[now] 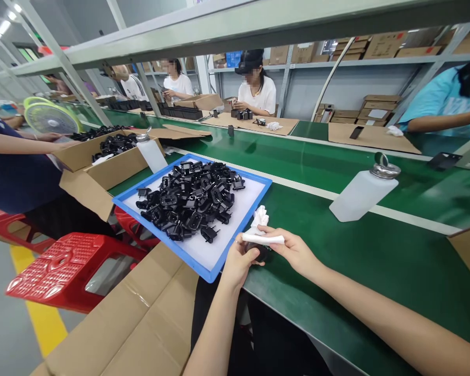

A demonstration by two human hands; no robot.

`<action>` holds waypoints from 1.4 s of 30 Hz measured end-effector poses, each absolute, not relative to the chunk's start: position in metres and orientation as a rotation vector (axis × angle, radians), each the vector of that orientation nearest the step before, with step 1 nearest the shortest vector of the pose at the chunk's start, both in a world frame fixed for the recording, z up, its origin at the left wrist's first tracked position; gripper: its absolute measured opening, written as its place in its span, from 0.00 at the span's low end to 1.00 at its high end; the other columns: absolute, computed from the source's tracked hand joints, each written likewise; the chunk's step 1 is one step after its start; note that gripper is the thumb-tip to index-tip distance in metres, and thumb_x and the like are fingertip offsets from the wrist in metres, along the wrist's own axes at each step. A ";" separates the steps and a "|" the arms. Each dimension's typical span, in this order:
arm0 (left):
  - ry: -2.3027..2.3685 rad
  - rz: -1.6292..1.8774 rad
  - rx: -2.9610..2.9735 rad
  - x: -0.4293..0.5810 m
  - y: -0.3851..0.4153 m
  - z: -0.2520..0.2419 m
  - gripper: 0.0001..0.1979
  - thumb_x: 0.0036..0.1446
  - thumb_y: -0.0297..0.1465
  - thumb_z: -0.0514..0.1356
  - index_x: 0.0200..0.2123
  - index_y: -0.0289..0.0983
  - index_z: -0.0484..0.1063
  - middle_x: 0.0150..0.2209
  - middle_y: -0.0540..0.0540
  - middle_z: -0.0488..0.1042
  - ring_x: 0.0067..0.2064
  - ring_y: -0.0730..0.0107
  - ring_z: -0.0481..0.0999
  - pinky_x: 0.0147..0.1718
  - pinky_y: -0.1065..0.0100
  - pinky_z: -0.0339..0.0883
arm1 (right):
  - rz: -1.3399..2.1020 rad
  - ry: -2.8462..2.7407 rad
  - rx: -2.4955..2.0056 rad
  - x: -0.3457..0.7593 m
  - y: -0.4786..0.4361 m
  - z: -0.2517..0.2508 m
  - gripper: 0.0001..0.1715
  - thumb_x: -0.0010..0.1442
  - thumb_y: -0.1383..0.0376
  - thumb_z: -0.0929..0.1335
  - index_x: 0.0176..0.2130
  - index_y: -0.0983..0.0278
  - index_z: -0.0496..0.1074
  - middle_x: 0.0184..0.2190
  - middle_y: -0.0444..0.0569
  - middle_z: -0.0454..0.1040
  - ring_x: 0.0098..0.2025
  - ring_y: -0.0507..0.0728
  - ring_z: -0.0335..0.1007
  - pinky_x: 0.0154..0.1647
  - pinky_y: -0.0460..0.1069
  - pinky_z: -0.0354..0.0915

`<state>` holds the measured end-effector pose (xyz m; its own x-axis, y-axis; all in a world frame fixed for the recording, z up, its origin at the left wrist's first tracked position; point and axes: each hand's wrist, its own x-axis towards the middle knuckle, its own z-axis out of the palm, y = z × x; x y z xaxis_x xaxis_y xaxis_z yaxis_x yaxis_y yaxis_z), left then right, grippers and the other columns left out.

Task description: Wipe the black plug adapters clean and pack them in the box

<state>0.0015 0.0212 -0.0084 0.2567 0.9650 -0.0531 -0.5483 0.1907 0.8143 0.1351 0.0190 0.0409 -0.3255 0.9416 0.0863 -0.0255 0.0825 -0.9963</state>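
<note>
A small black plastic part (259, 253) is clasped in the left hand (238, 266) beside the blue-rimmed tray (160, 239); a white cloth (260, 232) is pinched onto it by the right hand (295, 251). Wiping is judged the step in hand; steady contact is required next.

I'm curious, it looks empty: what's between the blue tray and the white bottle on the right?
Nothing sits there. In the head view, only bare green belt with a pale stripe runs from the blue tray to the white bottle.
</note>
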 end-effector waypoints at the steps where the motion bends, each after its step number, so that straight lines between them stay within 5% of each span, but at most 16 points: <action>1: 0.657 1.165 0.774 0.001 0.022 -0.008 0.23 0.34 0.35 0.64 0.35 0.36 0.61 0.33 0.48 0.67 0.32 0.69 0.70 0.17 0.76 0.66 | 1.386 -1.482 -0.973 0.136 0.021 0.041 0.13 0.46 0.56 0.66 0.31 0.61 0.69 0.43 0.48 0.65 0.40 0.58 0.62 0.34 0.49 0.61; 6: 0.628 1.120 0.745 -0.001 0.022 -0.005 0.20 0.36 0.35 0.63 0.32 0.37 0.59 0.30 0.50 0.68 0.26 0.72 0.72 0.15 0.79 0.64 | 1.270 -1.233 -1.041 0.129 0.030 0.042 0.15 0.48 0.56 0.65 0.33 0.63 0.67 0.31 0.46 0.70 0.34 0.56 0.64 0.33 0.49 0.60; 13: 0.592 1.168 0.722 0.000 0.022 -0.004 0.21 0.35 0.37 0.63 0.32 0.35 0.61 0.28 0.50 0.68 0.26 0.71 0.72 0.14 0.79 0.65 | 1.211 -1.489 -0.987 0.128 0.012 0.031 0.12 0.51 0.58 0.64 0.33 0.62 0.67 0.45 0.47 0.64 0.41 0.57 0.62 0.33 0.48 0.63; 19: 0.575 1.152 0.659 0.000 0.023 -0.003 0.21 0.33 0.38 0.64 0.30 0.35 0.59 0.26 0.51 0.68 0.25 0.69 0.73 0.13 0.78 0.65 | 1.038 -1.500 -0.983 0.138 0.003 0.022 0.08 0.52 0.60 0.64 0.33 0.60 0.68 0.42 0.45 0.66 0.47 0.56 0.58 0.41 0.49 0.60; 26: 0.536 1.125 0.643 -0.001 0.022 -0.004 0.21 0.34 0.38 0.63 0.30 0.36 0.58 0.26 0.51 0.69 0.25 0.68 0.73 0.13 0.79 0.64 | 0.987 -1.261 -1.035 0.125 0.026 0.031 0.10 0.51 0.58 0.64 0.33 0.61 0.67 0.31 0.44 0.70 0.34 0.55 0.65 0.34 0.49 0.63; 29: 0.539 1.150 0.612 -0.001 0.022 -0.004 0.21 0.34 0.37 0.64 0.31 0.35 0.60 0.25 0.51 0.69 0.24 0.72 0.72 0.14 0.79 0.64 | 0.964 -1.531 -1.029 0.119 0.020 0.033 0.09 0.52 0.59 0.63 0.32 0.62 0.68 0.37 0.46 0.69 0.36 0.56 0.65 0.31 0.49 0.63; 32: 0.537 1.173 0.580 0.000 0.021 -0.005 0.20 0.34 0.37 0.64 0.31 0.34 0.62 0.25 0.50 0.69 0.23 0.73 0.72 0.14 0.79 0.65 | 0.958 -1.665 -0.955 0.123 0.008 0.032 0.09 0.54 0.60 0.62 0.34 0.60 0.68 0.40 0.46 0.67 0.43 0.57 0.61 0.40 0.51 0.61; 36: 0.487 1.193 0.488 0.002 0.019 -0.002 0.15 0.38 0.36 0.62 0.28 0.35 0.61 0.24 0.50 0.69 0.23 0.73 0.72 0.13 0.79 0.64 | 1.026 -1.559 -0.962 0.142 0.001 0.030 0.08 0.53 0.59 0.63 0.34 0.60 0.68 0.39 0.45 0.69 0.48 0.57 0.57 0.48 0.54 0.54; 42: 0.522 1.314 0.053 0.000 0.025 0.035 0.10 0.52 0.34 0.50 0.29 0.32 0.64 0.26 0.46 0.68 0.28 0.70 0.73 0.16 0.81 0.64 | 1.187 -1.118 -1.158 0.160 0.007 0.038 0.15 0.45 0.56 0.68 0.32 0.61 0.68 0.33 0.45 0.70 0.39 0.58 0.64 0.40 0.52 0.63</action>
